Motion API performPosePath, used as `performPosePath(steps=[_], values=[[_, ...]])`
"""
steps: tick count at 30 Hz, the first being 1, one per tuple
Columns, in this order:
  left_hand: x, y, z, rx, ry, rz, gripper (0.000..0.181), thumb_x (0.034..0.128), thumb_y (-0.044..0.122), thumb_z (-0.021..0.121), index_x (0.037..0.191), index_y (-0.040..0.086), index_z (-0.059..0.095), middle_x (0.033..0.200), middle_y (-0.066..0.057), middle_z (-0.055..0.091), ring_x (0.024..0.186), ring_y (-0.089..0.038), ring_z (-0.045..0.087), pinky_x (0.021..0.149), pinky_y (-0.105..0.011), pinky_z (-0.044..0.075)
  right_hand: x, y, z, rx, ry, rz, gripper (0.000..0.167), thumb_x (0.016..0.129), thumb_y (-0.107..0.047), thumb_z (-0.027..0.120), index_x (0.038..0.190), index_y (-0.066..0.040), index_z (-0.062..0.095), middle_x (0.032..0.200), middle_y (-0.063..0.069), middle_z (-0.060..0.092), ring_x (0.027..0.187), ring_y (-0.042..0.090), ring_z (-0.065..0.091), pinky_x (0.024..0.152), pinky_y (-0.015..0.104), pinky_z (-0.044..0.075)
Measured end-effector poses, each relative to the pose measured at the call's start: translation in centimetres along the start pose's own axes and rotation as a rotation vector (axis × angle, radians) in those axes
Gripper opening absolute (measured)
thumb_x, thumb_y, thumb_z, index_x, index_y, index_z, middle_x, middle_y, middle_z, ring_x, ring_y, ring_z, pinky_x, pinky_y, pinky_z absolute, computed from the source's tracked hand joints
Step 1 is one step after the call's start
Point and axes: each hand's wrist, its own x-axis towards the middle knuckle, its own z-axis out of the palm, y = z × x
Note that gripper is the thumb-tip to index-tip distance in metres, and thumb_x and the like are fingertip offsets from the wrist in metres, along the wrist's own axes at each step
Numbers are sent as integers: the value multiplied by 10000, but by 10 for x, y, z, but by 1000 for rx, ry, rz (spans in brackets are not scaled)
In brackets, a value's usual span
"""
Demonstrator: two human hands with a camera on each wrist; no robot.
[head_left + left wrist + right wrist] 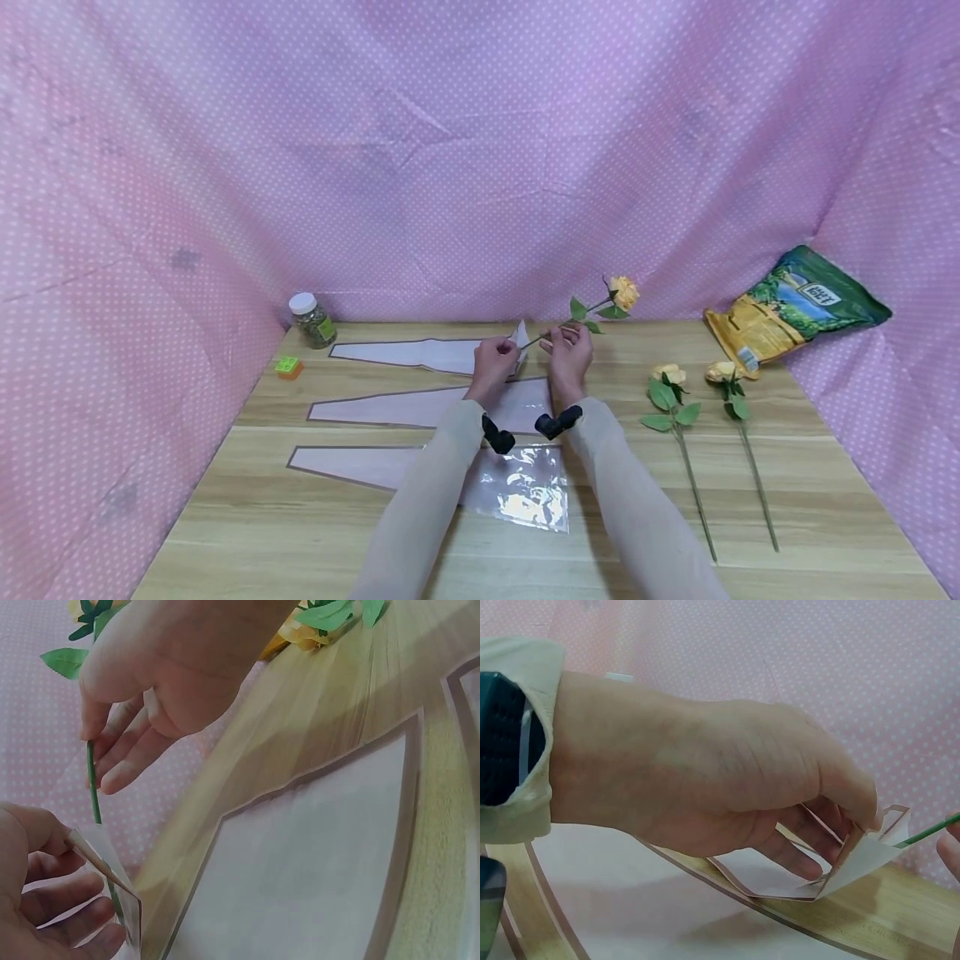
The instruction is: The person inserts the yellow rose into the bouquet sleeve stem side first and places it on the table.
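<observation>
My right hand (570, 360) pinches the green stem of a yellow rose (624, 292), whose bloom and leaves lean up to the right. The stem's (95, 799) lower part reaches into the mouth of the farthest flower sleeve (405, 353), a tapered white wrapper with a dark border. With thumb and fingers, my left hand (493, 367) pinches the lifted edge of that mouth; the left wrist view shows the stem inside the opening. Below it lie a middle sleeve (405, 407) and a near sleeve (341, 463), flat, narrow ends left, partly covered by my arms.
Two more yellow roses, one (669, 374) with its stem beside the other (722, 372), lie on the right of the wooden table (247, 517). A green and yellow bag (806, 300) leans at the back right. A white-lidded jar (313, 321) and a small block (288, 367) stand back left.
</observation>
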Motion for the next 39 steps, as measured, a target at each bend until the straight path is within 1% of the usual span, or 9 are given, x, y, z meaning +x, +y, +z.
performPosePath(steps=[4,6,10,13,17,20,30,35,39], values=[[0,1,0,9,15,8,114,866,82,658,853,-3,733,877,-143,733,768,-133,585,681,-192,444,0,0,1,-30,-1,7,209,943,40,596,1133,62,513,952,209,662,775,195,739,781,472,600],[0,1,0,15,22,12,113,864,83,658,847,0,732,877,-142,737,771,-134,589,679,-193,446,0,0,0,-53,-6,14,242,947,33,595,1166,85,507,955,214,674,772,187,746,735,416,614],[1,0,2,-1,26,-1,108,868,80,657,840,1,725,878,-136,734,774,-124,577,664,-191,441,0,0,0,-69,-15,34,251,951,23,593,1179,82,505,851,56,692,747,146,742,655,314,613],[1,1,2,-12,26,-18,108,877,85,657,850,4,723,901,-136,736,794,-126,576,659,-183,434,0,0,1,-52,-15,40,201,948,23,598,1131,49,517,788,-33,671,723,130,734,645,308,611],[1,3,1,-5,28,-28,112,886,98,651,866,14,723,925,-135,737,805,-130,574,650,-173,426,0,0,2,-22,-11,48,164,943,37,603,1084,20,520,906,191,700,682,107,722,621,284,606],[0,4,1,-6,33,-24,113,884,102,650,866,16,722,911,-133,734,793,-128,574,642,-174,430,0,-1,2,-11,-20,62,152,942,45,600,1063,5,518,1052,346,653,681,107,723,627,277,605],[0,3,4,-24,55,11,111,869,83,645,846,3,719,882,-144,739,793,-147,631,616,-178,461,-1,-1,3,11,-23,65,139,930,74,596,1045,38,526,995,302,664,646,86,712,598,258,597],[0,5,7,5,72,51,111,859,72,634,827,6,717,851,-133,739,760,-114,614,638,-170,456,-1,-1,5,-10,-9,70,131,921,64,616,1015,24,535,855,147,678,635,87,707,606,278,602],[-1,8,8,36,80,77,110,856,76,635,826,12,719,868,-125,749,797,-130,637,687,-182,467,-2,-2,8,-84,6,55,138,914,54,632,1030,30,563,887,237,709,686,107,713,676,342,617]])
